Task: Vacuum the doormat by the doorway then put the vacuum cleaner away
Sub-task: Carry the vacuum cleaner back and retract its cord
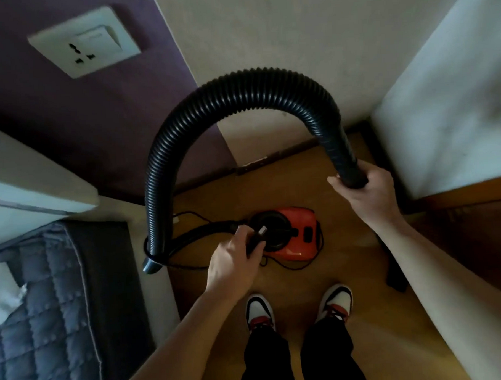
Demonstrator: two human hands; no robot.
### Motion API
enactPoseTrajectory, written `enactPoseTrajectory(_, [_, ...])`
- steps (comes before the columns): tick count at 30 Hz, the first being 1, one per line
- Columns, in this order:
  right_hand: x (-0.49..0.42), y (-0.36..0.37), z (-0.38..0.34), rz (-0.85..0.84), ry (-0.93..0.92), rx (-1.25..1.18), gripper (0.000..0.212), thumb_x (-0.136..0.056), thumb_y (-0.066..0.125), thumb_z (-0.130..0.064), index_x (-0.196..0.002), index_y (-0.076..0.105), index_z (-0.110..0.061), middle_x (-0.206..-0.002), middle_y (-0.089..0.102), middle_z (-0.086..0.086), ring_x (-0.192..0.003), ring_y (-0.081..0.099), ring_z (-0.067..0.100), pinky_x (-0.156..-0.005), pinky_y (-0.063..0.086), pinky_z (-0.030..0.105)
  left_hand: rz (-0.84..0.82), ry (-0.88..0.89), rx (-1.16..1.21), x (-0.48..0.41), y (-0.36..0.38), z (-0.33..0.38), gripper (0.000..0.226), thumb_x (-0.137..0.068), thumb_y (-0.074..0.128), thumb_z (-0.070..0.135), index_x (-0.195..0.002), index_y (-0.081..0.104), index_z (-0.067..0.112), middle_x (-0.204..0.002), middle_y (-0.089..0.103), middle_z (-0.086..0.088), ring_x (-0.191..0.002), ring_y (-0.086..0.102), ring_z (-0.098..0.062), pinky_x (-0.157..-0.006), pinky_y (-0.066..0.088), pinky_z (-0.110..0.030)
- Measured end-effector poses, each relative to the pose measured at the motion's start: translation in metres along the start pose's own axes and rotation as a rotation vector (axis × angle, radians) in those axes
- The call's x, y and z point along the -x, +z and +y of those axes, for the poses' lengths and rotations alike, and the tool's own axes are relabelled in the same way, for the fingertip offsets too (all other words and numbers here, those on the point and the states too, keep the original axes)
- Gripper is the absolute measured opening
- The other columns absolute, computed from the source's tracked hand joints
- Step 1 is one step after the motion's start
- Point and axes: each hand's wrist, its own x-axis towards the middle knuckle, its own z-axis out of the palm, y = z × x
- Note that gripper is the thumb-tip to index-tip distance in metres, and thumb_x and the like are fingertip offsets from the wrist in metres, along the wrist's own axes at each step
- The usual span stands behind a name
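The red vacuum [294, 234] sits on the wood floor [319, 276], just ahead of the person's shoes [260, 310], close to the corner where a purple wall [102, 121] meets a pale one. The hands are well apart, each clamped on something. The right hand [367, 190], up and to the right of the vacuum, grips one end of the black ribbed hose [239, 87]. From there the hose rises in a high arch above the vacuum and drops down on its left, where the other end hangs free near the floor. The left hand [232, 268], over the vacuum's near left edge, holds a black plug [258, 235] with its metal prongs pointing out past the fingers. A thin black cord [293, 267] trails loosely on the floor around the vacuum. A white socket [85, 43] is set in the purple wall, well up and left of the vacuum. Left of the vacuum, a bed [47, 299] with a grey quilted cover fills the lower corner. On the floor right of the vacuum lies a dark flat piece, partly hidden by the right forearm; what it is cannot be told.
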Motion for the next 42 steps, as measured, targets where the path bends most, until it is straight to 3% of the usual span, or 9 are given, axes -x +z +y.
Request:
enactPoseTrajectory(9, [-0.008, 0.008, 0.04, -0.069, -0.062, 0.024, 0.025, -0.085, 0.081, -0.027, -0.077, 0.058, -0.024, -0.066, 0.055, -0.013, -0.063, 0.056, 0.006, -0.061, 0.041, 0.008, -0.262, -0.031, -0.349, -0.064, 0.079, -0.032, 0.021, -0.1, 0.054, 0.038, -0.107, 0.064, 0.021, -0.095, 0.067, -0.003, -0.088, 0.067, -0.023, -0.077, 0.059, -0.041])
enactPoseTrajectory(13, [-0.017, 0.012, 0.062, -0.181, -0.064, 0.034, 0.02, -0.089, 0.076, -0.026, -0.08, 0.059, -0.028, -0.066, 0.058, -0.009, -0.064, 0.059, 0.012, -0.063, 0.05, 0.03, -0.346, 0.156, -0.624, -0.08, 0.111, -0.055, 0.035, -0.103, 0.047, 0.041, -0.126, 0.057, 0.017, -0.127, 0.048, -0.005, -0.116, 0.052, -0.022, -0.096, 0.051, -0.04])
enactPoseTrajectory(18, [-0.027, 0.019, 0.078, -0.243, -0.128, 0.007, 0.021, -0.089, 0.074, -0.026, -0.079, 0.06, -0.014, -0.064, 0.06, 0.002, -0.06, 0.06, 0.021, -0.061, 0.055, 0.045, -0.372, 0.216, -0.548, -0.098, 0.149, -0.091, 0.046, -0.099, 0.055, 0.042, -0.136, 0.058, 0.014, -0.156, 0.031, -0.009, -0.145, 0.029, -0.028, -0.119, 0.03, -0.043])
enactPoseTrajectory(23, [-0.033, 0.023, 0.085, -0.283, -0.137, -0.01, 0.022, -0.086, 0.078, -0.017, -0.077, 0.058, -0.015, -0.068, 0.064, 0.003, -0.062, 0.064, 0.021, -0.062, 0.053, 0.039, -0.199, 0.288, -0.408, -0.119, 0.174, -0.108, 0.035, -0.092, 0.07, 0.03, -0.117, 0.068, 0.006, -0.126, 0.061, -0.013, -0.12, 0.056, -0.03, -0.114, 0.034, -0.042])
enactPoseTrajectory(28, [-0.036, 0.032, 0.094, -0.296, -0.161, -0.042, 0.019, -0.088, 0.076, -0.008, -0.079, 0.06, -0.006, -0.068, 0.062, 0.001, -0.057, 0.061, 0.015, -0.056, 0.05, 0.027, -0.208, 0.232, -0.274, -0.139, 0.181, -0.115, 0.033, -0.09, 0.071, 0.036, -0.112, 0.064, 0.012, -0.107, 0.065, -0.004, -0.102, 0.058, -0.022, -0.088, 0.039, -0.03])
enactPoseTrajectory(33, [-0.036, 0.048, 0.1, -0.273, -0.169, -0.016, 0.023, -0.087, 0.076, -0.011, -0.074, 0.057, -0.008, -0.062, 0.059, 0.005, -0.057, 0.057, 0.023, -0.056, 0.049, 0.035, -0.279, 0.204, -0.129, -0.149, 0.181, -0.118, 0.034, -0.081, 0.082, 0.027, -0.09, 0.051, 0.017, -0.088, 0.062, 0.004, -0.084, 0.061, -0.018, -0.073, 0.041, -0.031])
enactPoseTrajectory(36, [-0.036, 0.058, 0.1, -0.257, -0.167, -0.008, 0.029, -0.086, 0.077, -0.012, -0.072, 0.054, -0.02, -0.063, 0.057, 0.002, -0.059, 0.055, 0.02, -0.055, 0.045, 0.024, -0.34, 0.197, -0.211, -0.154, 0.18, -0.118, 0.043, -0.083, 0.08, 0.033, -0.095, 0.039, 0.022, -0.078, 0.056, 0.007, -0.073, 0.058, -0.017, -0.059, 0.034, -0.024])
enactPoseTrajectory(40, [-0.038, 0.065, 0.099, -0.266, -0.153, -0.016, 0.036, -0.086, 0.077, -0.013, -0.069, 0.05, -0.03, -0.062, 0.054, -0.002, -0.057, 0.054, 0.016, -0.054, 0.042, 0.018, -0.374, 0.177, -0.289, -0.162, 0.177, -0.109, 0.051, -0.082, 0.076, 0.038, -0.122, 0.046, 0.032, -0.094, 0.064, 0.007, -0.079, 0.063, -0.015, -0.064, 0.052, -0.034])
enactPoseTrajectory(42, [-0.038, 0.067, 0.099, -0.283, -0.13, -0.017, 0.034, -0.086, 0.077, -0.014, -0.069, 0.051, -0.029, -0.061, 0.055, -0.001, -0.056, 0.055, 0.018, -0.053, 0.044, 0.023, -0.394, 0.15, -0.304, -0.166, 0.175, -0.105, 0.03, -0.08, 0.074, 0.038, -0.105, 0.06, 0.03, -0.086, 0.065, 0.009, -0.078, 0.064, -0.015, -0.062, 0.048, -0.03])
